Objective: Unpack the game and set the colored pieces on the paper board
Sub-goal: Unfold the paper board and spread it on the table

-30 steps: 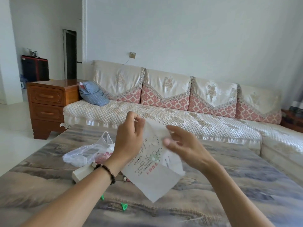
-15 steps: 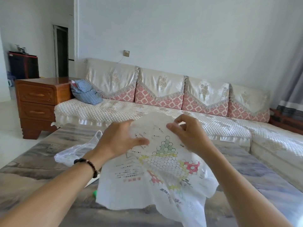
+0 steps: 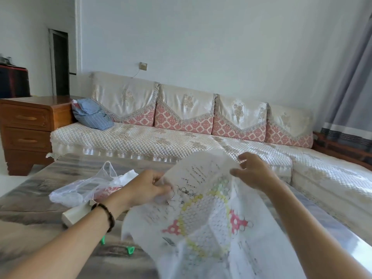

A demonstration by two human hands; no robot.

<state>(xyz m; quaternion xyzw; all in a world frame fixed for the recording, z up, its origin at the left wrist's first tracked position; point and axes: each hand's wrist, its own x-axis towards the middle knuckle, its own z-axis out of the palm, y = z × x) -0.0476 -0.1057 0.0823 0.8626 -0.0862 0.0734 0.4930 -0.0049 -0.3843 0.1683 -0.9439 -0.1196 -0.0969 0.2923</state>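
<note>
The paper board (image 3: 205,216), white with a star of red, yellow and green cells, hangs unfolded and creased above the table. My left hand (image 3: 145,187) pinches its upper left edge. My right hand (image 3: 253,172) holds its upper right edge, fingers curled over the paper. Two green pieces (image 3: 129,249) (image 3: 103,241) lie on the table below my left forearm. A white game box (image 3: 77,215) lies partly hidden behind my left wrist.
A clear plastic bag (image 3: 84,188) with something red inside lies on the marble-patterned table (image 3: 30,200). A long cream and pink sofa (image 3: 181,137) stands behind the table, a wooden drawer cabinet (image 3: 26,125) to its left.
The folded paper has been opened out into a full sheet. My hands have spread apart along its top edge and the sheet now hangs lower and wider.
</note>
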